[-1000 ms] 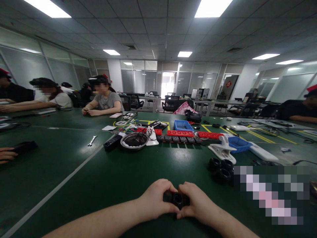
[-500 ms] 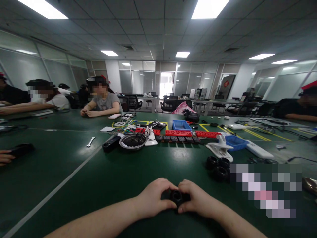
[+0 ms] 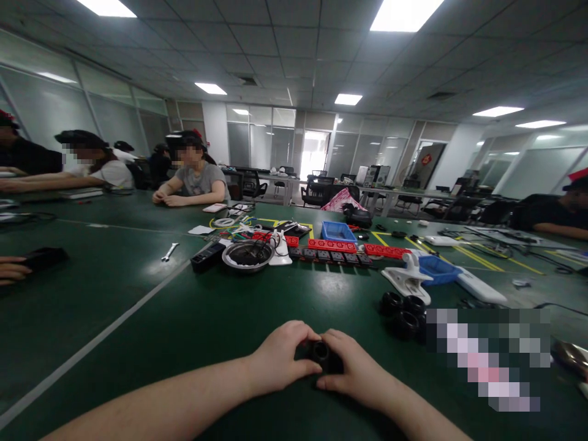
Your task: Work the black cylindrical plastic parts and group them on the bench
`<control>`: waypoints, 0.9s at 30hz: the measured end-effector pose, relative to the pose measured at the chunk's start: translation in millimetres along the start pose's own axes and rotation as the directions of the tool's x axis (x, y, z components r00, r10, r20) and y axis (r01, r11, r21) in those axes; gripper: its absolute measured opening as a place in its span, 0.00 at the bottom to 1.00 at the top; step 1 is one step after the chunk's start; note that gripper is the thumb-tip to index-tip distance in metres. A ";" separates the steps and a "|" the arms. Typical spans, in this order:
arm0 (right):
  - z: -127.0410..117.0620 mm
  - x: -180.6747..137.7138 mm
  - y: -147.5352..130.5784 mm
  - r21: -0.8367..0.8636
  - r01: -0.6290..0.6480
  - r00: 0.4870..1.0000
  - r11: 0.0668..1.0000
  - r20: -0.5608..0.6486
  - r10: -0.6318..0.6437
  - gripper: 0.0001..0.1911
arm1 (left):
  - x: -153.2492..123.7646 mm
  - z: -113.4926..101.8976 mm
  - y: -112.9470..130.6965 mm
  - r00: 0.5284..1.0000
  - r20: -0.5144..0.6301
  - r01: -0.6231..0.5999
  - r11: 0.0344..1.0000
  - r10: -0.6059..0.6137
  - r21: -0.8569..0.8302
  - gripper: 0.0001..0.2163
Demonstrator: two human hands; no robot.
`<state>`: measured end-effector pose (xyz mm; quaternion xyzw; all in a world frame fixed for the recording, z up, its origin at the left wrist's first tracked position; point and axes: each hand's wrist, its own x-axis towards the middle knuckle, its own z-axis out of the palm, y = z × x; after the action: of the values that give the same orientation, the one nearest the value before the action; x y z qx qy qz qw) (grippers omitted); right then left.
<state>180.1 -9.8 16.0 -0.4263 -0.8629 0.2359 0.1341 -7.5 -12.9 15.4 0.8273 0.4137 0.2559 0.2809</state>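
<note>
A small black ring-shaped part (image 3: 320, 351) with a round hole sits between my two hands, low in the middle of the view. My left hand (image 3: 279, 356) curls round its left side, fingertips at the far edge and thumb at the near edge. From the right, my right hand (image 3: 356, 371) closes on the same part, its fingers at the top and its thumb a little below. Dark shadow hides the part's lower body. Several similar black rings (image 3: 405, 323) stand in a cluster to the right.
Ahead on the green table (image 3: 257, 306) lie a metal bowl (image 3: 247, 267), a white clip stand (image 3: 408, 280), red socket strips (image 3: 331, 245) and two blue trays (image 3: 339, 231). A wrench (image 3: 170, 252) lies left. A co-worker's hand (image 3: 11, 270) touches a black object at far left.
Both hands and the black ring have shifted slightly left and up in the view. My right thumb has moved slightly away from the ring. The camera has tilted a little.
</note>
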 end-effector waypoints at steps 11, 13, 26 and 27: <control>11.3 4.3 -5.2 -0.153 -0.172 0.982 0.973 -0.105 0.157 0.14 | -0.1 6.9 3.7 0.991 -0.057 0.122 0.992 -0.120 0.035 0.11; 14.9 3.4 -9.6 -0.232 -0.177 0.978 0.956 -0.153 0.144 0.14 | 0.0 8.1 4.3 0.988 -0.073 0.140 0.990 -0.137 0.027 0.11; -8.3 5.7 14.2 0.171 0.061 0.994 0.983 0.075 -0.075 0.07 | 1.1 -5.7 2.1 0.998 0.069 -0.007 1.000 0.008 -0.008 0.13; -8.3 6.0 14.3 0.168 0.059 0.995 0.984 0.074 -0.072 0.07 | 1.1 -5.0 2.1 0.998 0.068 0.005 1.000 -0.004 -0.009 0.14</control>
<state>189.7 4.9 15.7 -0.3754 -0.8585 0.3190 0.1423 -9.1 -11.7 20.7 0.8333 0.4045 0.2291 0.2993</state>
